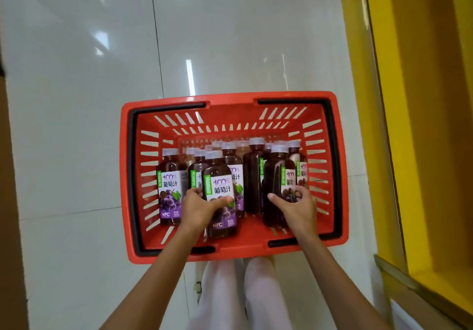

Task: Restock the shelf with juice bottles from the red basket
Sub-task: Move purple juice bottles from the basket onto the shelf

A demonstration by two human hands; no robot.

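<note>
Grape juice bottles (pixel 170 183) stand upright and packed close in the red basket (pixel 230 99), which sits on the floor.

Left hand (pixel 202 207) wraps the front bottle (pixel 220 176) at label height, thumb across the front, fingers round the far side. Right hand (pixel 297 207) curls round a dark bottle (pixel 275 173) at the right of the cluster, thumb out to the left. One bottle per hand. Cannot tell whether either is off the basket bottom.

Step in hand looks like the pick. Best to lift straight up, since neighbours touch on both sides and could topple. The bottles look smooth and full, so a whole-hand wrap suits better than fingertips. Clear the rim before swinging right.

Floor (pixel 76 73): glossy pale tile with ceiling lights mirrored in it, likely slick. Yellow shelf unit (pixel 422 125) rises near the basket's right side. Brown panel (pixel 7 201) at the left edge. Legs in pale trousers (pixel 240 291) just behind the basket.
</note>
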